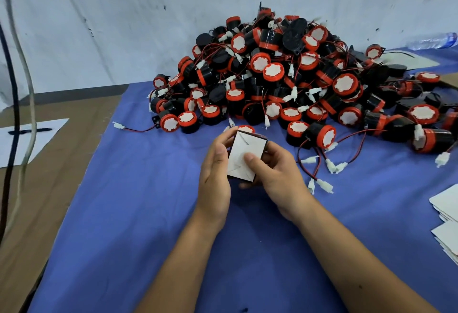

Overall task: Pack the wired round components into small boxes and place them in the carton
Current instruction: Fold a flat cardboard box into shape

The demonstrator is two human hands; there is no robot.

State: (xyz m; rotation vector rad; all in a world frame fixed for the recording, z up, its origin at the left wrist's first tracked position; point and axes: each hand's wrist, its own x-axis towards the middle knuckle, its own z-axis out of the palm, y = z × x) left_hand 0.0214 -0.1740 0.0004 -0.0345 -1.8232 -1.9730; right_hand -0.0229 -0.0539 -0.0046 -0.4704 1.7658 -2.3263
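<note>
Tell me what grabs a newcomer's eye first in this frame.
The big pile of black-and-red round components, tangled in red wires with white plugs, heaped at the back of the blue cloth against the white wall. Next, the small white box at centre, gripped between the left hand and right hand. Flat white box blanks lie at the right edge.

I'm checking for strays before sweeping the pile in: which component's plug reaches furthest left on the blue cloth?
The component at the pile's front-left edge: its red-black wire trails left alone, ending in a white plug clear of the heap.
</note>
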